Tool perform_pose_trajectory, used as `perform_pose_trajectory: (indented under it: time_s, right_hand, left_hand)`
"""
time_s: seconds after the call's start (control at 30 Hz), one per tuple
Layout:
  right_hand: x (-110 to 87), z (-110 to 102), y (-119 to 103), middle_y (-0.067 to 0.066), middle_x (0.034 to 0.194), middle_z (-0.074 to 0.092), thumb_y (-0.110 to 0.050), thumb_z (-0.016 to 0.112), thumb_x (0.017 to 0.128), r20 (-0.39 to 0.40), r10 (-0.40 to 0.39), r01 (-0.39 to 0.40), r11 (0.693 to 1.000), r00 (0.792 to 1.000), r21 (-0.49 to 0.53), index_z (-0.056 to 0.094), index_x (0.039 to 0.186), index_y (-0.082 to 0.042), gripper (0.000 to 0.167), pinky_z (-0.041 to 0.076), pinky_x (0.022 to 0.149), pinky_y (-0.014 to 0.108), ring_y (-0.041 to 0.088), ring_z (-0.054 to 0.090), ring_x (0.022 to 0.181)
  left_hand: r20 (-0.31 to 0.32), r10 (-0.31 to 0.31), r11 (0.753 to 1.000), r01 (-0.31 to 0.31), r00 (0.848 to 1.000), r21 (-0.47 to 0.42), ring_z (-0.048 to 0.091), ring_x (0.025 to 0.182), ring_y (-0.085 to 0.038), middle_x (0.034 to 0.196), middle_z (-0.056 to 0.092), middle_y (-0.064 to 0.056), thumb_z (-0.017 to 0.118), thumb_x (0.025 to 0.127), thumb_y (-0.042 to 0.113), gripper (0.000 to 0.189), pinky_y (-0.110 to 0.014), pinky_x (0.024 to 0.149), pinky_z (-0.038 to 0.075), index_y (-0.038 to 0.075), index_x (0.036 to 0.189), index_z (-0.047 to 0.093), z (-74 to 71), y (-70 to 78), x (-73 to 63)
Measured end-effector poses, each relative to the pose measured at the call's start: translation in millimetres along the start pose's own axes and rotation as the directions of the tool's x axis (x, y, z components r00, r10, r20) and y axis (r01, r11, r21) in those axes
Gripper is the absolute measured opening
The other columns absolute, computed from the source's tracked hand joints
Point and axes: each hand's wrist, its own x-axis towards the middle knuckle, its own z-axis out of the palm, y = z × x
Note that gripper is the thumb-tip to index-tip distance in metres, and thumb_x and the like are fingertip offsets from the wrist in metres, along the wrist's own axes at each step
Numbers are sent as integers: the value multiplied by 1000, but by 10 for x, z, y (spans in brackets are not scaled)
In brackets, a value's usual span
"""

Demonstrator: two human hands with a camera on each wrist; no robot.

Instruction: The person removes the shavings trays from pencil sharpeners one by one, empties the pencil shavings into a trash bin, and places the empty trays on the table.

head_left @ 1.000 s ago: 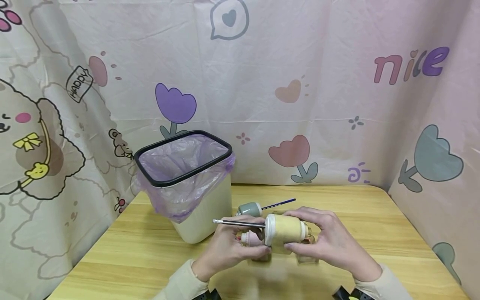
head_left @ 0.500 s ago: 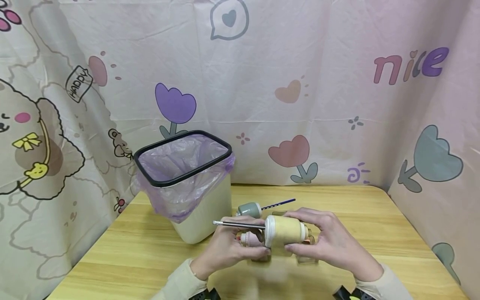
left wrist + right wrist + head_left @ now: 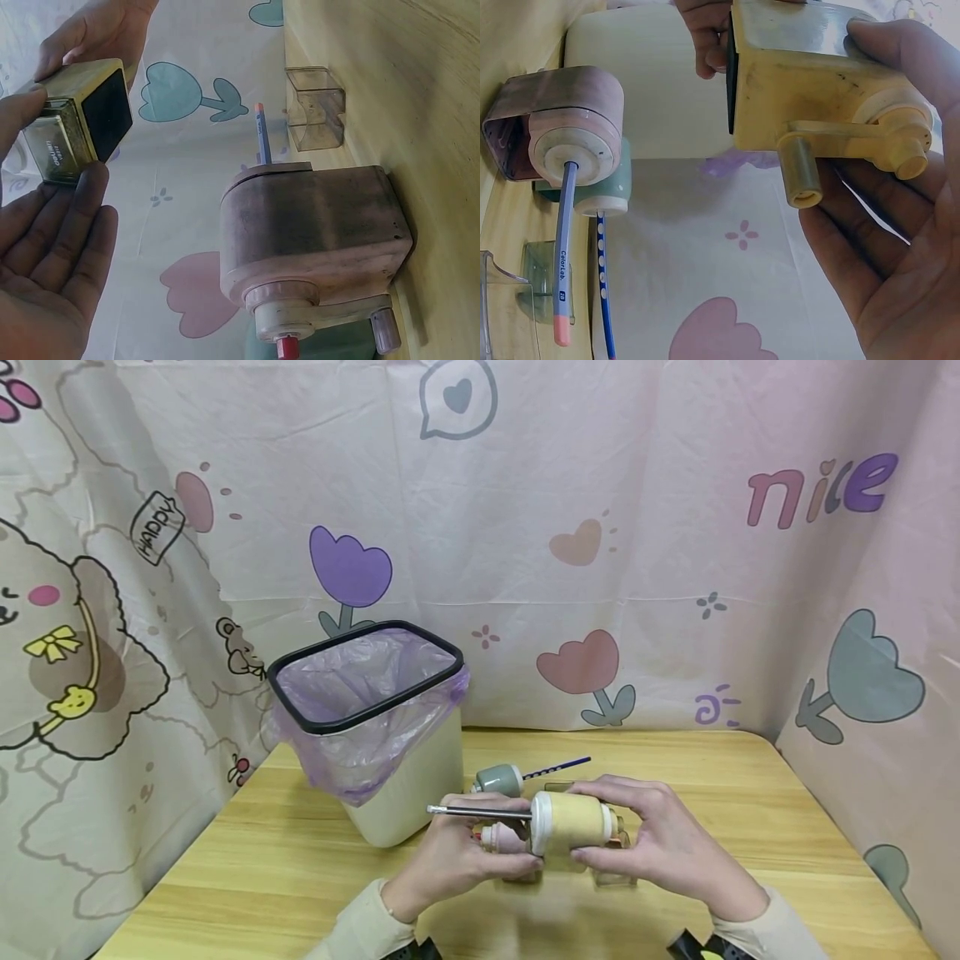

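A yellow crank pencil sharpener (image 3: 576,818) is held above the table between both hands, a dark pencil (image 3: 480,812) sticking out of its white end. My left hand (image 3: 467,858) grips it with thumb and fingers, at the end with a see-through, lettered part (image 3: 60,146) in the left wrist view. My right hand (image 3: 663,843) holds its crank end between thumb and fingers. The crank handle (image 3: 801,172) hangs beside the right palm. Below stands a pink pencil sharpener (image 3: 315,217) with a light blue pencil (image 3: 565,255) in it.
A green sharpener (image 3: 498,779) holding a dark blue pencil (image 3: 558,767) stands farther back. Clear drawers (image 3: 316,109) lie on the wooden table (image 3: 225,885). At the left is a cream bin (image 3: 420,793) lined with a purple bag. A printed curtain (image 3: 510,527) surrounds the table.
Both hands keep their grip on the yellow pencil sharpener, which has barely shifted. The things on the table stay put.
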Motion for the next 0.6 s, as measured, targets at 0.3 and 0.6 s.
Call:
perform_pose_trajectory:
  time_s: [0.3, 0.6]
  right_hand:
    - [-5, -15, -4, -16, 117, 78, -29, 98, 77, 12, 25, -25, 999, 1000, -25, 76, 129, -25, 56, 61, 87, 27, 0, 70, 98]
    - [-2, -25, 1, -16, 119, 78, -30, 99, 76, 7, 20, -19, 999, 1000, -42, 77, 128, -26, 57, 61, 93, 29, 1, 71, 104]
  left_hand:
    - [36, -11, 1000, 12, 999, -28, 75, 95, -8, 106, 83, -2, 98, 78, 15, 43, -31, 84, 65, 10, 117, 81, -4, 3, 19]
    - [38, -29, 998, 31, 999, -49, 77, 93, -19, 107, 83, -2, 99, 76, 14, 45, -38, 81, 66, 11, 117, 81, -13, 7, 19]
